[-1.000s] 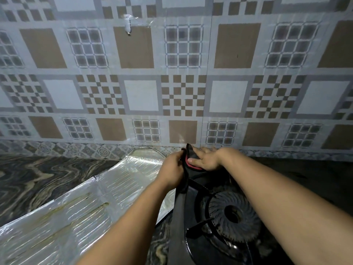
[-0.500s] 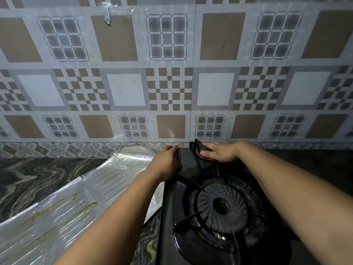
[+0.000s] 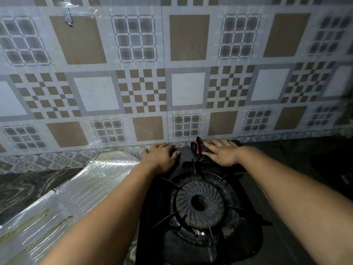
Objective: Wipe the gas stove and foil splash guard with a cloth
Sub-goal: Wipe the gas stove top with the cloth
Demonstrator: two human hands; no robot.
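A black gas stove [image 3: 152, 222] with a round burner [image 3: 199, 204] and pan support stands in front of me on the counter. My right hand [image 3: 222, 153] lies flat with straight fingers on a dark cloth with a pink edge [image 3: 196, 148], pressing it onto the stove's back edge by the wall. My left hand [image 3: 162, 155] rests on the stove's back left corner, fingers curved over the edge. The foil splash guard [image 3: 63, 203] lies flat on the counter left of the stove, with yellowish streaks near its front.
A tiled wall [image 3: 187, 88] with brown and white squares rises right behind the stove. Dark marbled counter [image 3: 24, 190] shows left of the foil. The area right of the stove is dark and hard to make out.
My right hand has slid the cloth to the right along the stove's back edge. The left hand stayed at the back left corner. The view has shifted slightly.
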